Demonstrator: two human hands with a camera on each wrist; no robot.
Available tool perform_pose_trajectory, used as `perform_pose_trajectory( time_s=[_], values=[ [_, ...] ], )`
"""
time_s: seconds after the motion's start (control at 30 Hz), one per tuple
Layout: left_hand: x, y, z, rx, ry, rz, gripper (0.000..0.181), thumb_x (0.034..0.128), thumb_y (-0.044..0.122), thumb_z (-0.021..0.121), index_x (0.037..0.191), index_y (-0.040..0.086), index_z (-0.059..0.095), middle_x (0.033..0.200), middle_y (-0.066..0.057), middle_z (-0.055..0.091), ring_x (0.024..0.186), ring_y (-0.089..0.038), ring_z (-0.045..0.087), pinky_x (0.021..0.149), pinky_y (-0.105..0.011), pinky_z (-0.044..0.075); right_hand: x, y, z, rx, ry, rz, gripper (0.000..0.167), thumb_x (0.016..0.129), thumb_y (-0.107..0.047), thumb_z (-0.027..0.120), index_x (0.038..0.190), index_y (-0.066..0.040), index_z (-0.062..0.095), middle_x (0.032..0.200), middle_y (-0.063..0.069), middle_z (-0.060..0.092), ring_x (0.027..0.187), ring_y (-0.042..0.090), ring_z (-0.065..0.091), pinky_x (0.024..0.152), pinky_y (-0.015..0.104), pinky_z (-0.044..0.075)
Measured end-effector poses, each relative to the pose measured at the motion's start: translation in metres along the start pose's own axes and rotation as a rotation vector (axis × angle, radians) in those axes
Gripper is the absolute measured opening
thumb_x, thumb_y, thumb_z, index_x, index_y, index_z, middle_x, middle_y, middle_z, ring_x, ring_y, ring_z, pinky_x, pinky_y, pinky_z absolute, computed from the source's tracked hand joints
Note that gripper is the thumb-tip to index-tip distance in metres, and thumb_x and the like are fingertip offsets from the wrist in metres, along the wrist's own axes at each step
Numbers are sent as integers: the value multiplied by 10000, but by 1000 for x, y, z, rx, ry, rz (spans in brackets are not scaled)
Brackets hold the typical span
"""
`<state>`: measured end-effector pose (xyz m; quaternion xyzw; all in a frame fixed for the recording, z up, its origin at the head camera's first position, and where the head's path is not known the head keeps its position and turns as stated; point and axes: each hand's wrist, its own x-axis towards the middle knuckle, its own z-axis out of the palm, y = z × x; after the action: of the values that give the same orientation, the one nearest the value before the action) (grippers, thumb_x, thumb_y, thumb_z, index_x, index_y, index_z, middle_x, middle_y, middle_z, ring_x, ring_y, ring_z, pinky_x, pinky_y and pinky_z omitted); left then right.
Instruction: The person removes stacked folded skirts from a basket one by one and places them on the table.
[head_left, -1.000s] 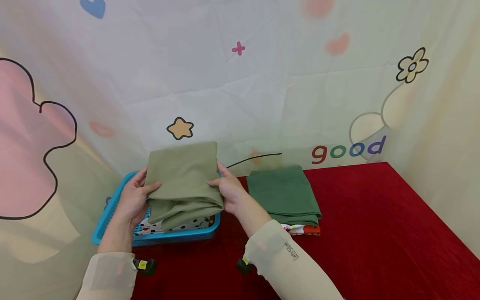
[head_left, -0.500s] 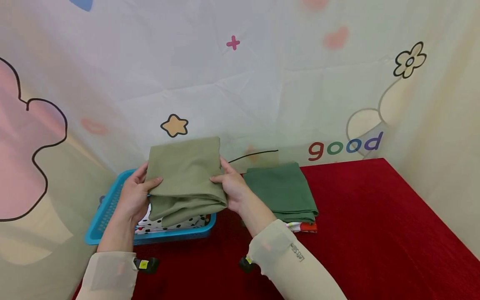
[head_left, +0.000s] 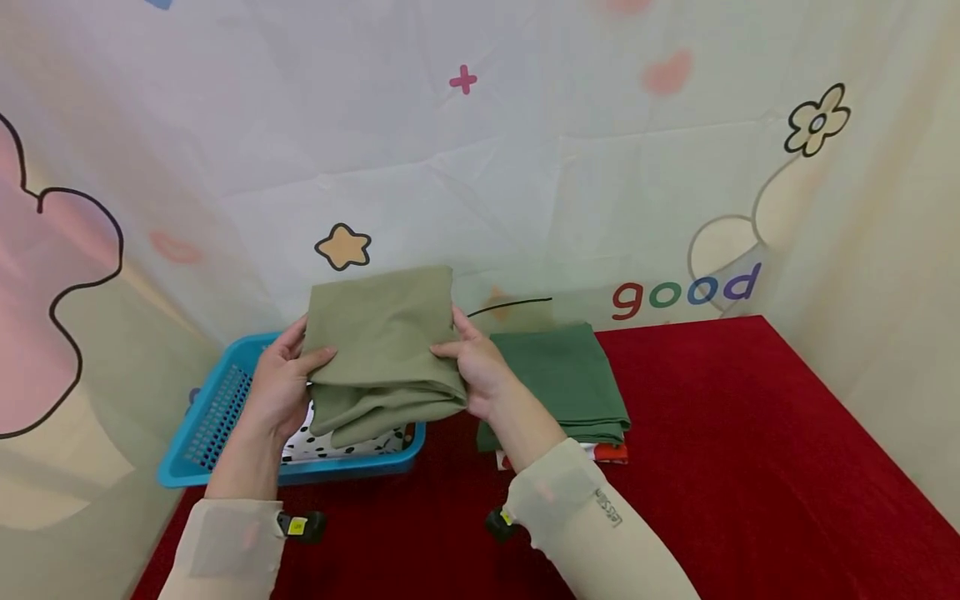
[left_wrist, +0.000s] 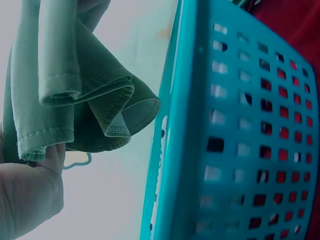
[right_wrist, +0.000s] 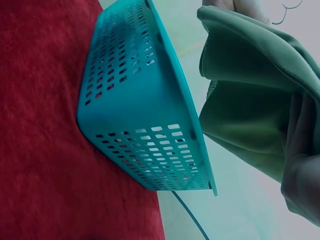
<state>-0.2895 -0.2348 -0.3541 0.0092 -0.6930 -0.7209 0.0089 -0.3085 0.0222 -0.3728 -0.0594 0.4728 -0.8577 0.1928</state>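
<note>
A folded olive-green garment [head_left: 382, 333] is held up in both hands, over the blue plastic basket [head_left: 341, 472]. My left hand [head_left: 277, 387] grips its left side, thumb on top and fingers underneath. On the opposite side my right hand [head_left: 483, 368] pinches the edge in the same way. Loose layers with stitched hems hang from the garment [left_wrist: 55, 95] in the left wrist view, apart from the basket wall [left_wrist: 200, 125]. The right wrist view shows the garment [right_wrist: 250, 100] above the basket rim. Inside the basket lies white cloth with black spots [head_left: 330, 443], partly hidden.
To the right of the basket, a folded dark green cloth [head_left: 558, 375] lies on a red-and-white patterned one [head_left: 613, 453]. Both rest on the red table cover [head_left: 720, 417]. A printed curtain [head_left: 525, 192] hangs behind the table.
Both hands have carried the olive-green garment slightly up and to the right relative to the basket. The head view has shifted, so the basket sits farther left in it. The grip is unchanged.
</note>
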Motion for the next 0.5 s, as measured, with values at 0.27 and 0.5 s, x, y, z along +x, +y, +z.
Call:
perform_pose_trajectory(
  time_s=[0.27,0.5],
  values=[
    [3,0,17,-49,-7,11,704,1031,51,604,1639,260,317,1630,-97,386,1222,-112,589,917,-245,587,-8,-10,-12,4,-4,-24,750,1011,14,517,1597,-425,354,1621,-6,415,1435,281,474,1151,427,428],
    [8,-4,33,-54,-3,23,687,1026,35,600,1630,242,345,1619,-94,415,1231,-127,593,929,-231,579,-14,-18,-24,-16,24,-20,750,1008,-5,536,1599,-429,352,1632,-15,398,1417,271,478,1100,389,449]
  ],
)
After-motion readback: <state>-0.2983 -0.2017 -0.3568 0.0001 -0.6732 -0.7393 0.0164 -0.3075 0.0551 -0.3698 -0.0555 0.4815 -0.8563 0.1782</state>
